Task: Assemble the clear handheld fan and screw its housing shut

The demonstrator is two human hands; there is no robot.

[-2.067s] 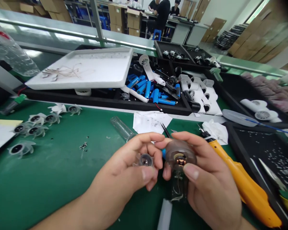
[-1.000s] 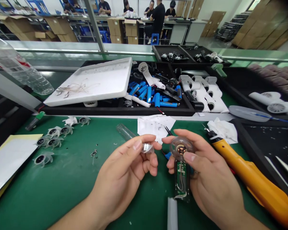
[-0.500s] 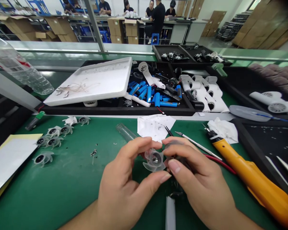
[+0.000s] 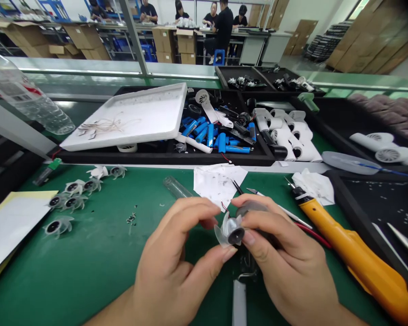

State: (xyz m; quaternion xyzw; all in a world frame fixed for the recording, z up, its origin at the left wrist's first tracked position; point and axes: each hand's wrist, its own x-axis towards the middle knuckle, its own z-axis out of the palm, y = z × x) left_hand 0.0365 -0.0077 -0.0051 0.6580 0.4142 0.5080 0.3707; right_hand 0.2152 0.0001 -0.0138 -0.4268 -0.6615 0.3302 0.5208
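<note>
Right hand (image 4: 287, 256): pinched one clear fan impeller (image 4: 231, 231), grey housing (image 4: 253, 207) behind it. Left hand (image 4: 178, 253): hung spread, curved beside the impeller. One yellow tool (image 4: 348, 242) lay to their right; blue cylinders (image 4: 210, 135), in a black tray (image 4: 156, 158) beyond them.

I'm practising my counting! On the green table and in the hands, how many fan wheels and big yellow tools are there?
Fan wheels lying down: 7
Held fan wheel: 1
Big yellow tool: 1
Total: 9
</note>
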